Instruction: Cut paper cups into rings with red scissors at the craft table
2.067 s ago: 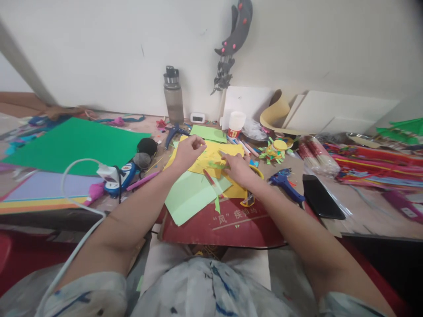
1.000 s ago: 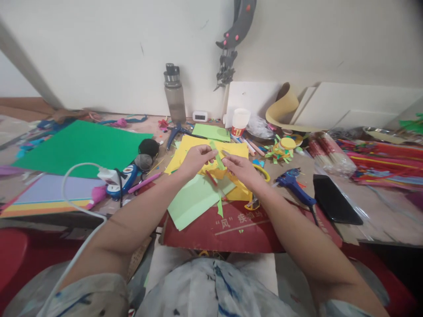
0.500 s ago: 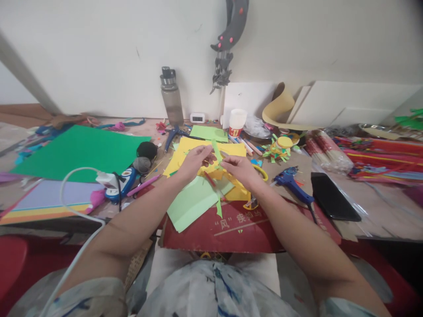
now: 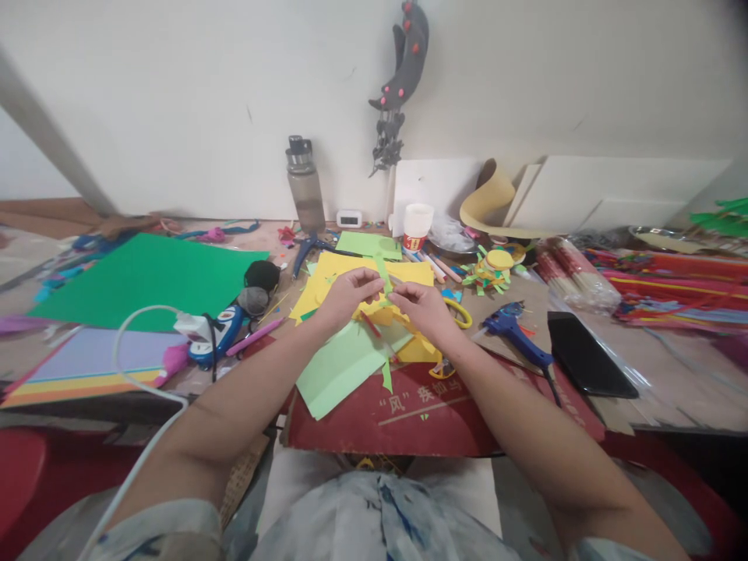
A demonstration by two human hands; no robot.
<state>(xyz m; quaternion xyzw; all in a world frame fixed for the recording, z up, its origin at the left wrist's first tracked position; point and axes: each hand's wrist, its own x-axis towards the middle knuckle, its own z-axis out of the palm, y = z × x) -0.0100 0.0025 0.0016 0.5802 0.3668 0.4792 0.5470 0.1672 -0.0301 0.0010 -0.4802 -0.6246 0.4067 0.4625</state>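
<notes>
Between my two hands a light green paper strip (image 4: 382,269) stands upright, pinched low by the fingers. My left hand (image 4: 352,294) is closed at its left side, fingertips against the strip. My right hand (image 4: 421,303) pinches its lower end between thumb and fingers. Below lie yellow paper (image 4: 414,273), a folded light green sheet (image 4: 336,372) and a red pen (image 4: 370,325). Yellow-handled scissors (image 4: 461,312) lie partly hidden behind my right wrist. A small green paper scrap (image 4: 386,377) rests on the red board (image 4: 444,425).
To the right are a blue glue gun (image 4: 515,333), a black phone (image 4: 590,354) and a yellow-green paper piece (image 4: 494,269). A paper cup (image 4: 418,226) and a bottle (image 4: 305,187) stand at the back. Green sheet (image 4: 146,280) and white cable (image 4: 140,436) are on the left.
My hands have come closer together around the strip, the left fingers now touching it. The view has tilted up slightly, so the things on the table sit lower in the picture.
</notes>
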